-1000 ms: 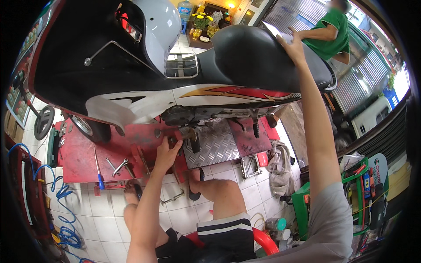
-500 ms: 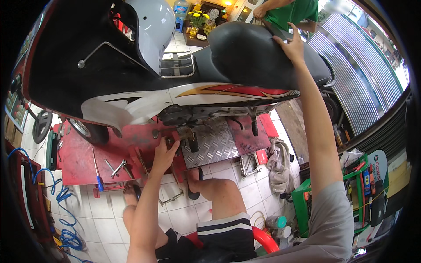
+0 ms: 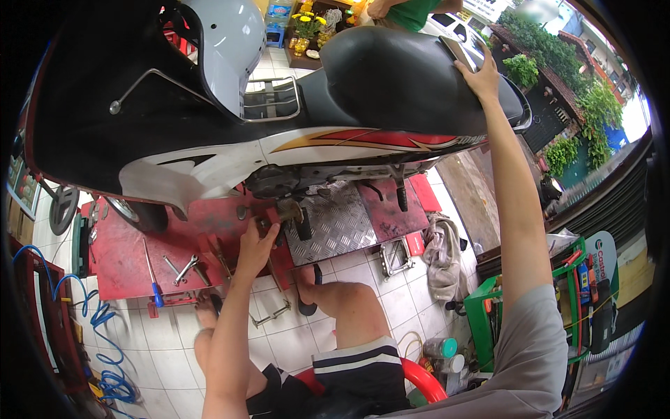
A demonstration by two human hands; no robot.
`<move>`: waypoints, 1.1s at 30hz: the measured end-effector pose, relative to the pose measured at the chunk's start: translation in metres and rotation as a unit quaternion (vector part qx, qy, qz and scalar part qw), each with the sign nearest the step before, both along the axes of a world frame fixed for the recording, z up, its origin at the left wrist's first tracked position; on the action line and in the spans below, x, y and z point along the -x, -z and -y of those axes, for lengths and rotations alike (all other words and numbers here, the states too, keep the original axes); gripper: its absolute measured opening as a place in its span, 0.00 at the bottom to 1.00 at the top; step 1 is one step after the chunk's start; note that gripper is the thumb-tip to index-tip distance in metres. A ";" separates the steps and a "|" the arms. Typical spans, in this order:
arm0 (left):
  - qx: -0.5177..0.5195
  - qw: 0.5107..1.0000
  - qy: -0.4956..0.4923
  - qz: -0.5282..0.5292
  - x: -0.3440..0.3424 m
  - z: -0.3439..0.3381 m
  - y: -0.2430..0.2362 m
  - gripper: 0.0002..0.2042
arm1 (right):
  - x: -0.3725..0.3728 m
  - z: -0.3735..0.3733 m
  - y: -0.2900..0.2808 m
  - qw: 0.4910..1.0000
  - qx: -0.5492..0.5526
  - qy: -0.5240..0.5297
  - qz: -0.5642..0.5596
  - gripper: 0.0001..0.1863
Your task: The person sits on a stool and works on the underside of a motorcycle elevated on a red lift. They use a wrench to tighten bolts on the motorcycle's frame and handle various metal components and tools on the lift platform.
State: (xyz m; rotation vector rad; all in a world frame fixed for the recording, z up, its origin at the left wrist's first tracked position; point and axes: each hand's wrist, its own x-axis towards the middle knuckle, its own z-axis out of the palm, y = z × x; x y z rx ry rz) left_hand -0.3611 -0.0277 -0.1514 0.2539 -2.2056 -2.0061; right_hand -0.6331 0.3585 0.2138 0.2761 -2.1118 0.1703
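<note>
A motorbike with a black seat (image 3: 398,80) and white-and-red side panels (image 3: 293,143) stands across the view on a red lift platform (image 3: 118,258). My right arm reaches over the seat. There my right hand (image 3: 483,80) is closed on a flat, dark phone (image 3: 458,54) at the rear of the seat. Low by the bike's engine (image 3: 272,183), my left hand (image 3: 255,246) is closed at a red metal part of the platform (image 3: 271,222). Its fingertips are partly hidden, so exactly what they grip is unclear.
Wrenches (image 3: 183,269) and a blue-handled screwdriver (image 3: 153,279) lie on the platform. A blue coiled hose (image 3: 115,384) runs at left. At right stand a green tool rack (image 3: 481,321) and jars (image 3: 441,347). A person in green (image 3: 412,14) stands beyond the seat.
The corrugated metal surface at upper right is gone from view, showing plants and a white vehicle outside. My right hand sits slightly farther right with the phone. The person in green appears higher and farther left.
</note>
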 end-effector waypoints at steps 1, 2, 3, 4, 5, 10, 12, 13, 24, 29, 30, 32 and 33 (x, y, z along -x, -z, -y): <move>-0.002 1.000 0.000 0.001 0.000 0.001 0.000 0.22 | -0.002 0.000 0.000 1.000 0.002 -0.003 0.000 0.46; -0.005 1.000 -0.001 0.001 -0.001 0.001 -0.001 0.22 | -0.003 0.000 0.000 1.000 0.003 -0.007 0.000 0.46; -0.009 1.000 -0.001 0.001 0.000 0.001 -0.001 0.23 | -0.006 -0.001 -0.001 1.000 0.013 -0.008 0.002 0.45; -0.013 1.000 0.001 -0.005 -0.002 0.002 0.000 0.23 | -0.008 -0.002 0.001 1.000 0.022 -0.009 0.007 0.45; -0.019 1.000 0.003 -0.012 0.000 0.001 0.001 0.23 | -0.010 -0.002 0.000 0.999 0.031 -0.010 0.011 0.45; 0.019 0.999 -0.007 -0.045 0.002 -0.001 0.000 0.23 | -0.055 0.022 0.015 0.982 0.020 -0.048 -0.183 0.31; 0.037 0.998 -0.015 -0.053 0.002 0.005 0.006 0.23 | -0.122 0.078 0.056 0.950 0.153 -0.207 -0.176 0.19; 0.046 0.997 -0.028 -0.047 0.002 0.007 0.008 0.22 | -0.152 0.100 0.087 0.915 0.221 -0.316 -0.121 0.15; 0.055 0.997 -0.003 -0.053 0.005 -0.002 0.004 0.25 | -0.172 0.213 0.359 0.578 0.549 -0.372 0.475 0.23; 0.084 0.996 -0.011 -0.016 0.006 0.005 0.014 0.25 | -0.166 0.209 0.359 0.650 0.503 -0.381 0.422 0.22; 0.070 0.997 -0.004 -0.021 0.004 0.002 0.013 0.25 | -0.165 0.203 0.361 0.665 0.484 -0.390 0.414 0.22; 0.054 0.998 0.001 -0.020 0.004 0.001 0.014 0.26 | -0.171 0.206 0.359 0.676 0.487 -0.396 0.386 0.22; 0.052 0.999 0.002 -0.013 0.006 0.004 0.014 0.26 | -0.174 0.211 0.360 0.692 0.481 -0.383 0.377 0.22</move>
